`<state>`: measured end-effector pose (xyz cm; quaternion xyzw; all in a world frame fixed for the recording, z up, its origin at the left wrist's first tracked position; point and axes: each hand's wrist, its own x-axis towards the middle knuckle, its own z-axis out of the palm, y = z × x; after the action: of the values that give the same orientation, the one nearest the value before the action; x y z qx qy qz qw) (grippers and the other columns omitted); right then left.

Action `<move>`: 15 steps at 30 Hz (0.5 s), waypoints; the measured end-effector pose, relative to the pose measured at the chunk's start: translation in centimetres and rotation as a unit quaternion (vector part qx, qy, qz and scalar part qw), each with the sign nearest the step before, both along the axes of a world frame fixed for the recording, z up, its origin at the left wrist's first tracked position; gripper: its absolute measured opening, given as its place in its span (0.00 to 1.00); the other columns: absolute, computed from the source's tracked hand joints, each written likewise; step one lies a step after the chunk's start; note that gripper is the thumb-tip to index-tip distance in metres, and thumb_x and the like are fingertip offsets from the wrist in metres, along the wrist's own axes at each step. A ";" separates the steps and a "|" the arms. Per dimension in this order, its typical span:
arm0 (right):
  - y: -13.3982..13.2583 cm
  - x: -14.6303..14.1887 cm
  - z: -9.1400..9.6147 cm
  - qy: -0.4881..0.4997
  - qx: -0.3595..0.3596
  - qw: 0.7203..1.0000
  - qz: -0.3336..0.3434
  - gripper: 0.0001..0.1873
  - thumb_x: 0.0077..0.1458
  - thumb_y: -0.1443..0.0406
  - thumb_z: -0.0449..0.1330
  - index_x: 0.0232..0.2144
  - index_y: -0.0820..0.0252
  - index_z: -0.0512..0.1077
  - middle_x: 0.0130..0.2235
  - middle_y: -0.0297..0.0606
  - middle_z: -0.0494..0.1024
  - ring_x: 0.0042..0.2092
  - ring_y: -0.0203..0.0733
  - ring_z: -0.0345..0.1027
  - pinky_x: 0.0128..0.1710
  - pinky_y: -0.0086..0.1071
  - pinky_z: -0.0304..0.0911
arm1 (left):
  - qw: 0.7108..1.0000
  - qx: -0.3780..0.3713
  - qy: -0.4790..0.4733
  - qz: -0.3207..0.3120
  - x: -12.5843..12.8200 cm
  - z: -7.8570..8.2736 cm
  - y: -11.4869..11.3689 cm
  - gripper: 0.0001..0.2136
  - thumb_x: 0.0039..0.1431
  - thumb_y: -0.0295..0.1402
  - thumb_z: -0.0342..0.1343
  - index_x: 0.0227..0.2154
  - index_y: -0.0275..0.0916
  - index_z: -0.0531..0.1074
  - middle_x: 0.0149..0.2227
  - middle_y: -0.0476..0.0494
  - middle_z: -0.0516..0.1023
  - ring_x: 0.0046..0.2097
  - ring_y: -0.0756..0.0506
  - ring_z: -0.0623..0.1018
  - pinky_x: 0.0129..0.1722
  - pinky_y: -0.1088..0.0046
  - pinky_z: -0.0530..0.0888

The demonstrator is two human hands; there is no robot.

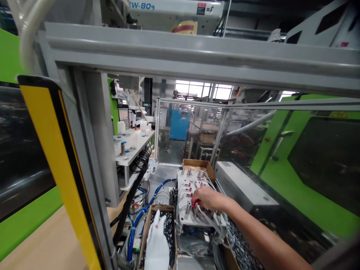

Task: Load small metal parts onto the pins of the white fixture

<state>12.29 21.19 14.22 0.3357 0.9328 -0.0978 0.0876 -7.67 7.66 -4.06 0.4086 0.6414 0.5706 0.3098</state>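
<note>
My right hand (204,197) is bare and reaches forward onto a white fixture plate (188,183) studded with metal pins and red indicator lights. Its fingers are curled down against the pins near a glowing red light; what they grip is hidden. My left hand (157,240) wears a white glove and lies with fingers stretched out, flat in a cardboard box (147,225) of small dark parts at the bottom of the view.
Blue and grey hoses (146,208) run between the box and the plate. A white table with blue-capped pegs (132,144) stands left. A grey frame post (95,142) and yellow guard (53,150) border the left; green machine housing (295,176) lies right.
</note>
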 end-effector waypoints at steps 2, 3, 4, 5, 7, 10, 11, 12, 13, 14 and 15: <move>0.5 0.3 -0.5 0.030 -0.030 0.999 -0.002 0.20 0.47 0.73 0.56 0.40 0.59 0.82 0.36 0.39 0.83 0.37 0.40 0.74 0.38 0.26 0.61 | 0.999 -0.014 0.016 -0.024 0.0 -0.7 0.3 0.23 0.54 0.21 0.47 0.47 0.44 0.79 0.65 0.41 0.70 0.67 0.38 0.67 0.68 0.61 0.62; 0.7 0.5 -0.7 0.039 -0.041 0.998 -0.005 0.20 0.47 0.72 0.56 0.41 0.59 0.82 0.37 0.38 0.83 0.37 0.39 0.74 0.38 0.25 0.61 | 0.999 -0.019 0.025 -0.037 0.0 -1.1 0.4 0.23 0.56 0.22 0.46 0.49 0.44 0.79 0.64 0.41 0.71 0.65 0.40 0.70 0.66 0.64 0.66; 0.8 0.6 -0.8 0.046 -0.051 0.998 -0.008 0.21 0.47 0.72 0.57 0.42 0.58 0.82 0.37 0.38 0.83 0.37 0.39 0.73 0.37 0.25 0.61 | 0.998 -0.021 0.035 -0.046 -0.1 -1.4 0.5 0.23 0.57 0.24 0.45 0.51 0.43 0.77 0.64 0.41 0.72 0.64 0.41 0.72 0.64 0.65 0.69; 0.9 0.6 -0.9 0.048 -0.059 0.997 -0.012 0.21 0.48 0.72 0.58 0.43 0.58 0.82 0.37 0.37 0.83 0.37 0.39 0.73 0.37 0.25 0.61 | 0.997 -0.021 0.046 -0.051 -0.3 -1.7 0.6 0.22 0.59 0.27 0.46 0.54 0.43 0.76 0.63 0.42 0.72 0.63 0.41 0.72 0.63 0.67 0.70; 1.0 0.7 -0.9 0.046 -0.062 0.997 -0.017 0.21 0.48 0.71 0.59 0.44 0.57 0.82 0.37 0.37 0.83 0.37 0.39 0.74 0.37 0.25 0.61 | 0.996 -0.016 0.072 -0.050 -0.5 -2.1 0.6 0.22 0.60 0.31 0.48 0.55 0.43 0.75 0.62 0.42 0.74 0.64 0.41 0.72 0.64 0.68 0.69; 0.7 0.8 -0.8 0.052 -0.041 0.998 -0.004 0.19 0.49 0.71 0.59 0.43 0.58 0.82 0.38 0.38 0.83 0.39 0.39 0.74 0.39 0.25 0.61 | 0.994 -0.003 0.103 -0.035 -0.6 -2.4 0.6 0.23 0.57 0.27 0.47 0.53 0.43 0.76 0.60 0.43 0.76 0.64 0.41 0.71 0.67 0.69 0.65; 0.6 0.8 -0.8 0.056 -0.037 0.998 -0.003 0.19 0.50 0.71 0.59 0.43 0.58 0.82 0.38 0.38 0.83 0.38 0.39 0.73 0.39 0.25 0.61 | 0.994 0.004 0.108 -0.031 -0.5 -2.5 0.5 0.24 0.56 0.25 0.46 0.53 0.43 0.77 0.60 0.43 0.76 0.64 0.41 0.71 0.66 0.70 0.66; 0.5 0.8 -0.9 0.059 -0.037 0.998 -0.007 0.19 0.51 0.71 0.58 0.43 0.58 0.82 0.37 0.38 0.83 0.37 0.38 0.73 0.38 0.25 0.61 | 0.993 0.012 0.111 -0.030 -0.5 -2.5 0.5 0.25 0.56 0.23 0.45 0.52 0.43 0.77 0.61 0.44 0.75 0.63 0.43 0.72 0.64 0.72 0.69; 0.4 0.7 -1.1 0.062 -0.040 0.997 -0.016 0.19 0.51 0.71 0.58 0.43 0.58 0.82 0.36 0.37 0.83 0.35 0.37 0.72 0.36 0.24 0.61 | 0.993 0.021 0.113 -0.031 -0.4 -2.5 0.5 0.25 0.56 0.22 0.44 0.52 0.44 0.77 0.62 0.44 0.75 0.63 0.44 0.73 0.61 0.74 0.71; 0.3 0.7 -1.2 0.062 -0.044 0.997 -0.029 0.19 0.51 0.71 0.57 0.43 0.58 0.82 0.34 0.37 0.82 0.33 0.37 0.71 0.34 0.24 0.60 | 0.993 0.029 0.113 -0.032 -0.3 -2.6 0.5 0.25 0.56 0.22 0.43 0.51 0.44 0.78 0.62 0.45 0.74 0.62 0.45 0.74 0.59 0.75 0.73; 0.3 0.6 -1.3 0.062 -0.047 0.996 -0.043 0.20 0.50 0.72 0.57 0.43 0.58 0.82 0.32 0.36 0.82 0.31 0.36 0.71 0.32 0.25 0.60 | 0.992 0.035 0.115 -0.034 -0.3 -2.5 0.4 0.24 0.57 0.22 0.44 0.50 0.44 0.78 0.62 0.45 0.74 0.61 0.45 0.74 0.59 0.74 0.73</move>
<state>12.88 21.49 12.92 0.3644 0.9155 -0.1655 0.0411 -7.97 8.10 -6.58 0.5033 0.6381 0.5316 0.2386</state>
